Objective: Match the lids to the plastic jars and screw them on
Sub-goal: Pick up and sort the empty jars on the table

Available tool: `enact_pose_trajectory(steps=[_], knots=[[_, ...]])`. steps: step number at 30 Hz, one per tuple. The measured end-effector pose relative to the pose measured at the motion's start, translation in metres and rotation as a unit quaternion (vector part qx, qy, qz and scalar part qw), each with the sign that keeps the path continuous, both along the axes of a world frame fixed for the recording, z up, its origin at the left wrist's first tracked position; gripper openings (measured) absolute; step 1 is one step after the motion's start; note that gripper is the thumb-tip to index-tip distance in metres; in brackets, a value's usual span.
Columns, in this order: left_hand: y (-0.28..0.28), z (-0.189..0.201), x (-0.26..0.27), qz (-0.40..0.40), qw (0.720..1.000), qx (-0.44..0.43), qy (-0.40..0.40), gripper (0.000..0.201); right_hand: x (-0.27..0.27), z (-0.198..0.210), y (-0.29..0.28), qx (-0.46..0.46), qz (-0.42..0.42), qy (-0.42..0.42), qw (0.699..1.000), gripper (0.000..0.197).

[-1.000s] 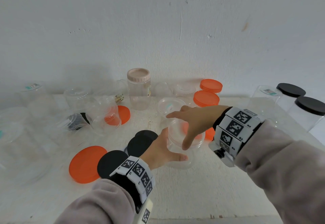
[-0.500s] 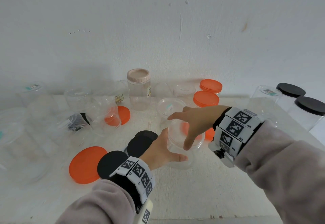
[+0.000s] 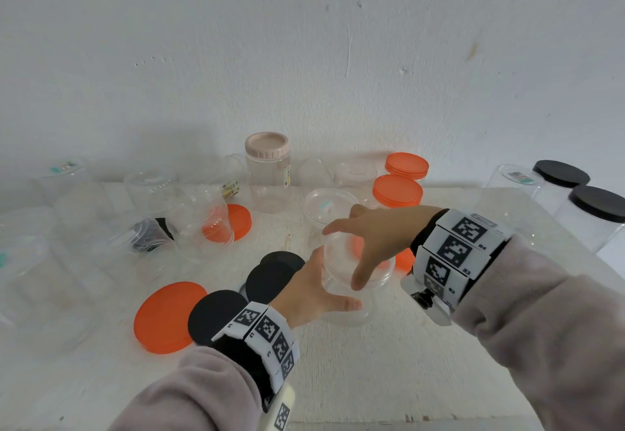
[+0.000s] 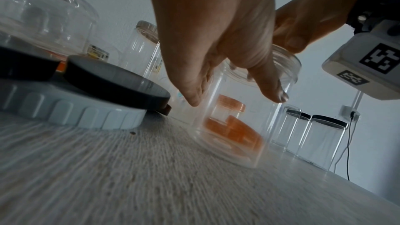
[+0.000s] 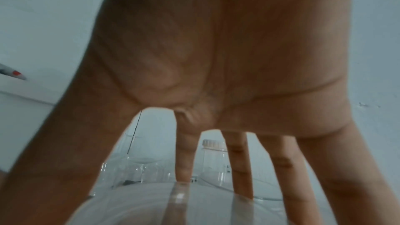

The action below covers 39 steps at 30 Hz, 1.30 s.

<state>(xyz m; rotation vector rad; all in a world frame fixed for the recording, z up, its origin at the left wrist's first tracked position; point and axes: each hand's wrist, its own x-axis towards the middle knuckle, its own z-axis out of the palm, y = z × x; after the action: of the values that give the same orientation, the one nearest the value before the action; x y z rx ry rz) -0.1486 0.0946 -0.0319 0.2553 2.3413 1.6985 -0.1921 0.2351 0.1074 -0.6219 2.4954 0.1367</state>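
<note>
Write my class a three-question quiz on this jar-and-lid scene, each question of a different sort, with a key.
1. True or false: the left hand holds a jar by its side.
2. Which colour is the lid on the tall jar at the back? A pale pink, B black, C orange.
3. Fill in: the right hand grips the same jar from ____.

Key: 1 true; 2 A; 3 above.
</note>
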Motion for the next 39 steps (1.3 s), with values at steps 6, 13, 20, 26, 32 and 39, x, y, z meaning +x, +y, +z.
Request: enact_pose_trajectory(steps=[6,13,20,26,32,39], knots=[[0.000,0.002,0.002,-0.002,1.000,0.001,0.009,0.091,0.001,-0.003,0.003,0.023,-0.041,0.039,0.998,0.094],[0.001,0.004,0.003,-0.002,1.000,0.007,0.003,0.096,0.000,0.001,0.007,-0.014,-0.010,0.005,1.000,0.106],[0.001,0.003,0.004,-0.002,1.000,0.009,0.001,0.091,0.001,-0.009,0.006,-0.005,-0.044,0.038,0.998,0.095],[0.001,0.004,0.004,0.004,1.000,-0.001,-0.005,0.094,-0.001,-0.008,0.011,-0.003,-0.023,0.021,1.000,0.111],[0.000,0.004,0.003,0.005,1.000,-0.013,-0.003,0.099,0.000,-0.012,0.008,-0.037,-0.019,0.011,0.999,0.099],[0.001,0.004,0.002,0.001,1.000,-0.004,0.000,0.086,-0.004,-0.010,0.009,0.025,-0.044,0.048,0.998,0.111]])
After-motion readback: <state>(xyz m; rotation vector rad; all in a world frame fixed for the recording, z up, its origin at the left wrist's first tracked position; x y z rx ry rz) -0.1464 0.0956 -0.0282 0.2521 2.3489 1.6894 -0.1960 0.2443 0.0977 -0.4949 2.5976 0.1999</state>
